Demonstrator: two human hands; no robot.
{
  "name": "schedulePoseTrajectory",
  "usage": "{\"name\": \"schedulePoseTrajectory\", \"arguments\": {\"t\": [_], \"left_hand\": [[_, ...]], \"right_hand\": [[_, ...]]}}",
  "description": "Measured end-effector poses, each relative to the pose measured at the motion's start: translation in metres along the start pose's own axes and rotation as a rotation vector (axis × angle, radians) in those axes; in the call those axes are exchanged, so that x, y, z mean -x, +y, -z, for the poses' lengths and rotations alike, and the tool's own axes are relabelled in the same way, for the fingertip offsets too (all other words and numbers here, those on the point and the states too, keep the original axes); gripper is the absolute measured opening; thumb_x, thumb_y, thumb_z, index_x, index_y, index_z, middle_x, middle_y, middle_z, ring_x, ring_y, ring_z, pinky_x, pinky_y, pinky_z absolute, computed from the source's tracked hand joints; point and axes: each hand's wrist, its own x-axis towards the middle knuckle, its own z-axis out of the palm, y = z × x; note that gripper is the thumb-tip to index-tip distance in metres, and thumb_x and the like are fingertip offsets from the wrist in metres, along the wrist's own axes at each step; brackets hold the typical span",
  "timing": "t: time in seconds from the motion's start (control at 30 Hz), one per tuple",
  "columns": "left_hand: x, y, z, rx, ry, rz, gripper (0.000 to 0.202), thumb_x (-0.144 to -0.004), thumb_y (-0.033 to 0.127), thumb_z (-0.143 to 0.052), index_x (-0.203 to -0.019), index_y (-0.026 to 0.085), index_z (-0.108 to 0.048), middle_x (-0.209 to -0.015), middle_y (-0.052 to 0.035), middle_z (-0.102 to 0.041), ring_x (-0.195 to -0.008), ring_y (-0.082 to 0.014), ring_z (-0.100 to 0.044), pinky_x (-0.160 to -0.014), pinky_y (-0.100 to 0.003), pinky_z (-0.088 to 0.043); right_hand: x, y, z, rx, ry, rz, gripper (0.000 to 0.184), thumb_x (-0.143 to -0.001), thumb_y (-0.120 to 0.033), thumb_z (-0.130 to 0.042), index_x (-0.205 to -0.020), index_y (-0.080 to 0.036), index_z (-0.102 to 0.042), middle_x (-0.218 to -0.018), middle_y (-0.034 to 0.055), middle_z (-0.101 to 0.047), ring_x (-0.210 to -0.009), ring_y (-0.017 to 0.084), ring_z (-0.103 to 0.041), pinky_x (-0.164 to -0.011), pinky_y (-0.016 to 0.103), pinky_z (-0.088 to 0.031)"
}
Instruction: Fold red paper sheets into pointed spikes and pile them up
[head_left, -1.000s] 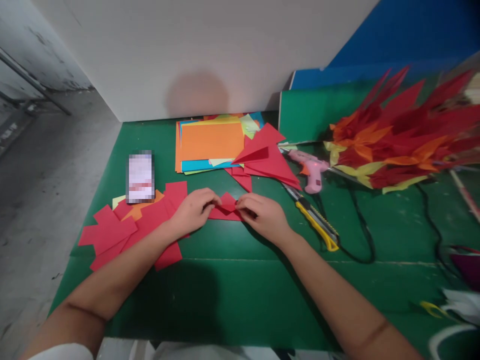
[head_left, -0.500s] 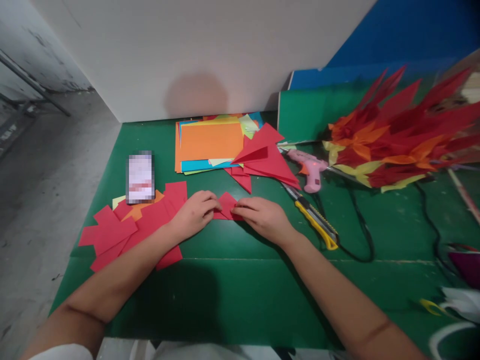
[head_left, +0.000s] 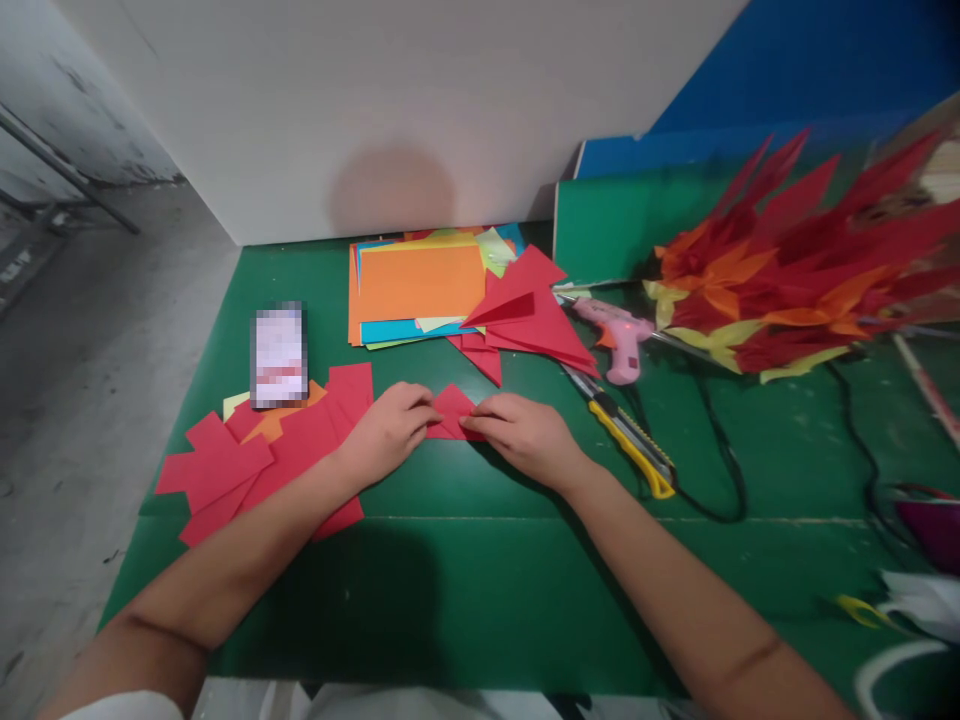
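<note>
A small folded piece of red paper lies on the green table between my hands, its peak pointing away from me. My left hand pinches its left corner, fingers curled. At the right corner, my right hand grips the paper between thumb and fingers. The fingertips partly cover both ends of the fold. To the left, several loose red paper pieces are spread, partly beneath my left forearm. Pointed red paper shapes are heaped just beyond my right hand.
A phone lies at the left edge of the red pieces. Coloured sheets are stacked at the back. On the right are a pink glue gun, a yellow utility knife, a black cord and a flame-like paper bundle.
Both hands stay almost in place on the red paper, with only slight finger movement. The whole view has shifted very slightly.
</note>
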Motion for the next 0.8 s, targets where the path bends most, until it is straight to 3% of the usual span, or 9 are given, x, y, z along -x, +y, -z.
{"name": "schedulePoseTrajectory", "arguments": {"t": [0.23, 0.37, 0.5, 0.67, 0.8], "left_hand": [[0.0, 0.016, 0.003, -0.206, -0.117, -0.123, 0.026, -0.095, 0.012, -0.037, -0.101, 0.013, -0.062, -0.101, -0.0108, -0.065, -0.091, -0.0206, -0.06, -0.083, -0.037, -0.05], [0.011, 0.036, -0.005, -0.314, -0.157, -0.073, 0.031, -0.09, 0.007, -0.039, -0.115, 0.01, -0.057, -0.109, -0.0161, -0.064, -0.1, -0.0247, -0.061, -0.085, -0.039, -0.05], [0.022, 0.056, -0.016, -0.44, -0.178, 0.03, 0.043, -0.086, 0.007, -0.042, -0.128, 0.006, -0.048, -0.127, -0.0251, -0.053, -0.114, -0.0339, -0.054, -0.089, -0.045, -0.047], [0.016, 0.06, -0.011, -0.443, -0.298, 0.048, 0.044, -0.086, 0.008, -0.038, -0.129, 0.008, -0.048, -0.123, -0.0186, -0.057, -0.109, -0.0271, -0.056, -0.093, -0.042, -0.046], [0.012, 0.058, -0.009, -0.493, -0.369, -0.012, 0.047, -0.085, 0.005, -0.035, -0.129, 0.005, -0.048, -0.12, -0.0153, -0.06, -0.103, -0.0233, -0.058, -0.089, -0.035, -0.048]], "right_hand": [[-0.002, -0.002, 0.002, 0.042, -0.036, 0.011, 0.03, -0.095, -0.024, -0.04, -0.094, -0.026, -0.07, -0.092, 0.003, -0.07, -0.081, 0.017, -0.059, -0.062, 0.027, -0.041], [0.0, 0.0, 0.003, 0.034, -0.017, 0.068, 0.032, -0.096, -0.023, -0.038, -0.097, -0.024, -0.07, -0.092, 0.0043, -0.071, -0.079, 0.016, -0.06, -0.063, 0.028, -0.044], [0.001, 0.002, 0.004, -0.006, 0.004, 0.105, 0.032, -0.095, -0.019, -0.038, -0.102, -0.022, -0.069, -0.094, 0.0058, -0.07, -0.083, 0.017, -0.061, -0.069, 0.028, -0.046], [0.0, 0.001, 0.003, -0.034, 0.028, 0.085, 0.031, -0.094, -0.016, -0.039, -0.099, -0.019, -0.069, -0.089, 0.007, -0.069, -0.081, 0.017, -0.059, -0.069, 0.028, -0.045], [-0.001, -0.001, 0.001, 0.015, -0.026, 0.058, 0.034, -0.092, -0.012, -0.039, -0.112, -0.018, -0.065, -0.087, 0.0077, -0.064, -0.077, 0.017, -0.054, -0.066, 0.028, -0.04]]}}
